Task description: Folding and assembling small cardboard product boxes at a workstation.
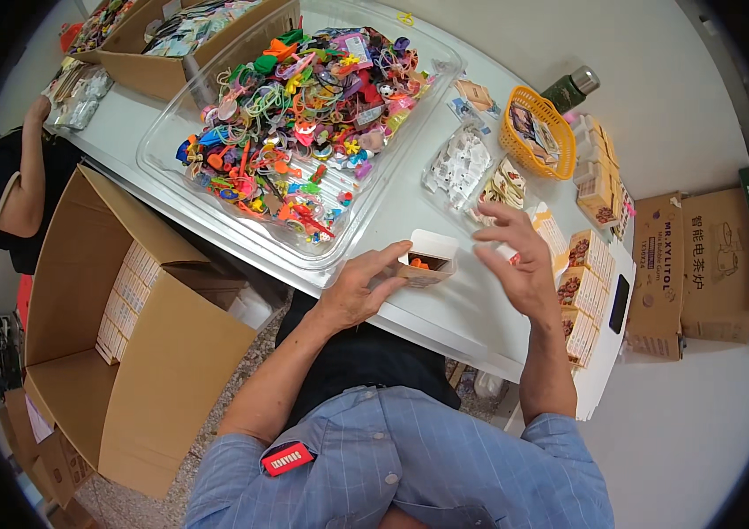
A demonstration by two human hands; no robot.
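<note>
My left hand (359, 289) grips a small open-topped carton (428, 273) at the table's front edge, thumb and index finger on its left side. Its white flap stands up, and something orange (420, 263) shows inside. To the right, my right hand (516, 260) hovers over the table with fingers curved and apart; a small red-and-white patch shows by its palm, too unclear to name. Just beyond it lie a clear tray of small white packets (460, 167) and a pile of printed cards (504, 185). A large clear bin (339, 253) of colourful small toys stands beyond my left hand.
Small cartons (584, 282) are stacked at the right by a black phone (621, 300). A yellow basket (507, 132) and green flask (571, 88) stand at the back. A big cardboard box (172, 353) is open at left. Another person's arm (30, 176) reaches in at far left.
</note>
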